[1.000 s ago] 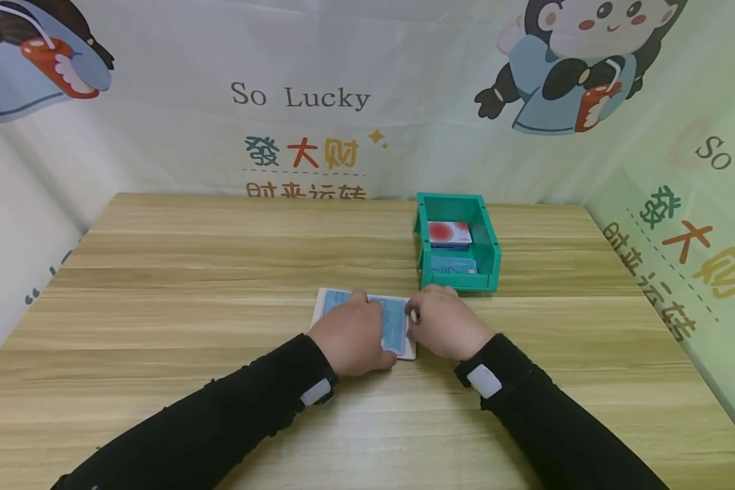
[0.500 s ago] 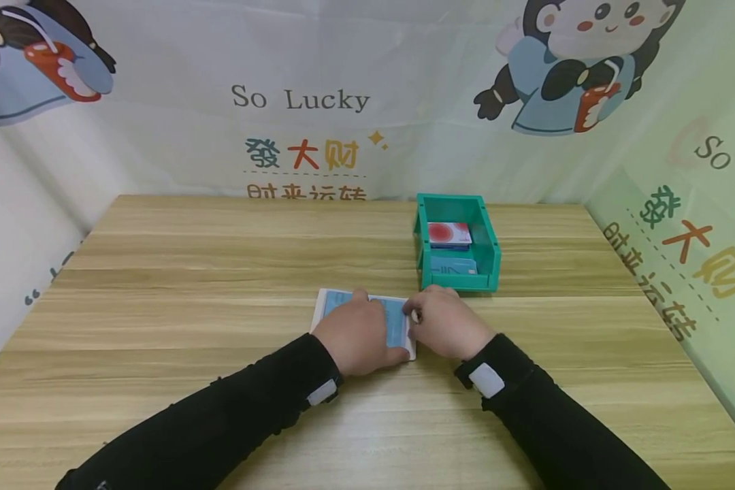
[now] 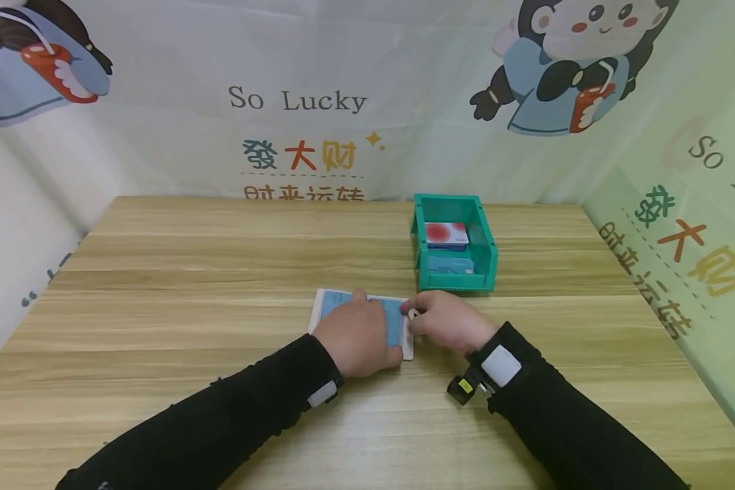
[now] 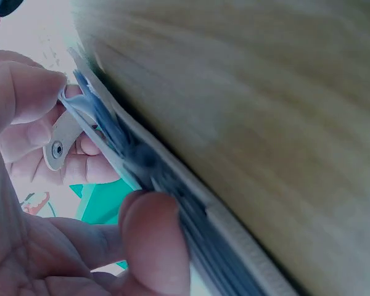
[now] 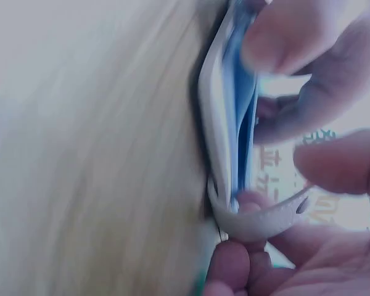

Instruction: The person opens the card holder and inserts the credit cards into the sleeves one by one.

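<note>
- As the head view has it, the left hand (image 3: pixel 361 337) clasps one card holder (image 3: pixel 394 325) on the worktop (image 3: pixel 190 306), nearer than one green box (image 3: pixel 457 282); the right hand (image 3: pixel 450 323) pinches its strap (image 3: pixel 413 314). Boxed: one red-and-white card (image 3: pixel 447 233) uppermost, one blue card (image 3: pixel 450 265); anything beneath, uncountable.
- Left wrist: one snap stud (image 4: pixel 57 148)! Blue sleeves (image 4: pixel 135 160) bulge, too crowded to count; a slack grip could let them spring apart.
- Right wrist: one strap, curving round the edge; careless fingers could drop it or crease a sleeve.

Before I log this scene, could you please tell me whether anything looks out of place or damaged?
Nothing looks spilled or visibly damaged; only the strap on the card holder is unfastened, its snap showing.
</note>
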`<state>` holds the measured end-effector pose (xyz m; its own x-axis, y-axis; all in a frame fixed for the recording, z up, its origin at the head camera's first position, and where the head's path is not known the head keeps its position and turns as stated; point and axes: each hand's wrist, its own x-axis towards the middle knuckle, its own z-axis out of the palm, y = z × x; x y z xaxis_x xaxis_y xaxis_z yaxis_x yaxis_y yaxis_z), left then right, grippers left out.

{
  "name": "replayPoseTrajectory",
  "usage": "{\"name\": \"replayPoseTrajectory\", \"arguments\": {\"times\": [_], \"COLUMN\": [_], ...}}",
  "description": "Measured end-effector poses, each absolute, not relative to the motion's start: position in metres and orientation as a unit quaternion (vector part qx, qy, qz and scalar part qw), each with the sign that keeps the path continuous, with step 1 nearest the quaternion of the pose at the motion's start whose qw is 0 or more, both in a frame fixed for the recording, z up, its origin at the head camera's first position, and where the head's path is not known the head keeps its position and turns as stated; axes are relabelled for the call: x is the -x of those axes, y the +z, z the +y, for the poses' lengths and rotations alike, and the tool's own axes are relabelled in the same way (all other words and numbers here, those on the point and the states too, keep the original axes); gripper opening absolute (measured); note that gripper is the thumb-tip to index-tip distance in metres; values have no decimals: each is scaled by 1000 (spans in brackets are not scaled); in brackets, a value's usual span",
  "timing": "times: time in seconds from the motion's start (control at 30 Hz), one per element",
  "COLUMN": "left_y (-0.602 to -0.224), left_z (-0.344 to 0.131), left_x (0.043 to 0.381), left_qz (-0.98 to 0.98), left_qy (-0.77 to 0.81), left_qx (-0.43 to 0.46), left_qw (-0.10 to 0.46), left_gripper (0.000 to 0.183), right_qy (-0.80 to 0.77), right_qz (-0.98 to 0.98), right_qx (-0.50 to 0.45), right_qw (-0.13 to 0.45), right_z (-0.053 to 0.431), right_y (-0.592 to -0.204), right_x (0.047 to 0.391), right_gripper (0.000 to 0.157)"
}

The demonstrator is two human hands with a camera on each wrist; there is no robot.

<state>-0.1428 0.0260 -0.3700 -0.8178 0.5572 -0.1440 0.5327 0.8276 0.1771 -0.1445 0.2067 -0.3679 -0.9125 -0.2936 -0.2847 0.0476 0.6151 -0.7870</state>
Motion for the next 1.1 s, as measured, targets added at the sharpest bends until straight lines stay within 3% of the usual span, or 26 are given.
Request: {"name": "replayPoseTrajectory", "arguments": {"times": [0.27, 0.6, 0.77, 0.87, 1.1], "left_y": [-370, -355, -355, -356, -361], "left_z": [20, 1, -17, -26, -41], "left_x": [146, 156, 161, 163, 165], "left_qz": [955, 944, 943, 944, 959], "left_qy": [104, 211, 227, 233, 186], "left_qx": [-255, -206, -200, -199, -184], "left_qw": [110, 145, 138, 124, 106], "left_gripper": [76, 26, 14, 12, 66], "right_qy": [-541, -417, -368, -325, -222], "right_qz": [816, 884, 905, 925, 968], "right_qx": [61, 112, 129, 146, 116], "right_qw": [195, 179, 169, 133, 8], "right_z": [205, 198, 200, 209, 246], "right_y": [-372, -369, -360, -350, -331], "right_x": [144, 136, 136, 141, 178], "right_gripper": [40, 28, 27, 24, 19]}}
